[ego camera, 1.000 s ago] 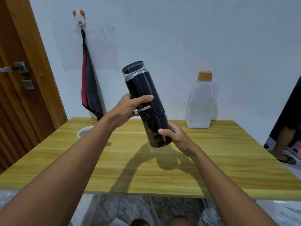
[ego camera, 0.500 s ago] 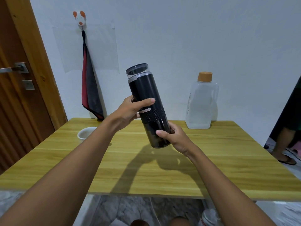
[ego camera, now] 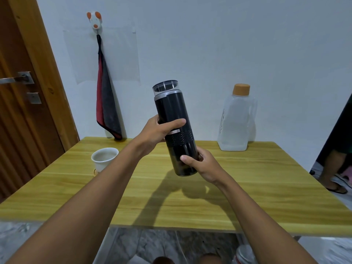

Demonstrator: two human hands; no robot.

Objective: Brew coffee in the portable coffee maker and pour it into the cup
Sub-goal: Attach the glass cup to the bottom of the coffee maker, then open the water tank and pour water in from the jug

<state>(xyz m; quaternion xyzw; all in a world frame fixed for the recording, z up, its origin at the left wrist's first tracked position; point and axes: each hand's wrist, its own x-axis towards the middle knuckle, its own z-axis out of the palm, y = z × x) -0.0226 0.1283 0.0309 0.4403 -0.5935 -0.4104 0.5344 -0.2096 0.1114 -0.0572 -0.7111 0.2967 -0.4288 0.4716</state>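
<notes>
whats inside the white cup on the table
The white cup shows only its pale upper inside wall, with no liquid in sight. Its bottom is hidden behind its own near wall.

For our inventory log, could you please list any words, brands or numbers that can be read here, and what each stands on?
No text here can be read.
On the jug: a faint mark on its left side, too blurred to read.
On the coffee maker: no lettering shows.
</notes>
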